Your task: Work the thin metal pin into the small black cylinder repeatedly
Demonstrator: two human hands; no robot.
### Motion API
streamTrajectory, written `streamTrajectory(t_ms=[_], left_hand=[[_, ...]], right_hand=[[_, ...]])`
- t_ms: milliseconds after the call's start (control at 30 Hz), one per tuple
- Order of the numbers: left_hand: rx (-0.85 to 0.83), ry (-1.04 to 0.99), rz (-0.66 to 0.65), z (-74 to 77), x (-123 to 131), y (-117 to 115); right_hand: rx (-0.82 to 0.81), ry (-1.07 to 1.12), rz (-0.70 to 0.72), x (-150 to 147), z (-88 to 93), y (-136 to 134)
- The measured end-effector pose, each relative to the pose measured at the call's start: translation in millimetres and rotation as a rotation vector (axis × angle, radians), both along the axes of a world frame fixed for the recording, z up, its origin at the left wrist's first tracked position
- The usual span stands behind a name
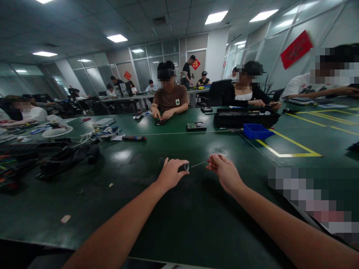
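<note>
My left hand (171,172) is closed round a short dark cylinder with a metal end (185,167), held just above the green table (196,220). A thin metal rod (198,164) runs from the cylinder's end to my right hand (223,170). The right hand pinches the rod's far end between thumb and fingers. Both hands hover over the middle of the table, a hand's width apart.
A blue bin (256,131) and a long black tray (246,117) lie ahead to the right, beside yellow floor-tape lines (288,154). Black bags (70,157), cables and a white fan (57,130) crowd the left. Several people sit across the table.
</note>
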State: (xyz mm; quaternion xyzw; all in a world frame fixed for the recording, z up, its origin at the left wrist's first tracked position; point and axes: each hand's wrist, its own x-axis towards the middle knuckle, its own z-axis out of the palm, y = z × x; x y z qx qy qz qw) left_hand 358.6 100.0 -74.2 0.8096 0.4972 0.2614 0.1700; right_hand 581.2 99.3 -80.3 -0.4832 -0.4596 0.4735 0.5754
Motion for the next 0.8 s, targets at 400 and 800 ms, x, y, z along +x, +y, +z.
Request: streamTrajectory(t_ms=[400, 800], left_hand=[[0.014, -0.045, -0.003, 0.1, 2.5, -2.6], [0.097, -0.039, 0.032, 2.0, 2.2, -1.6]], right_hand=[[0.16, -0.325, 0.046, -9.6, 18.9, -19.5], [0.18, -0.312, 0.073, -9.6, 18.9, -21.8]])
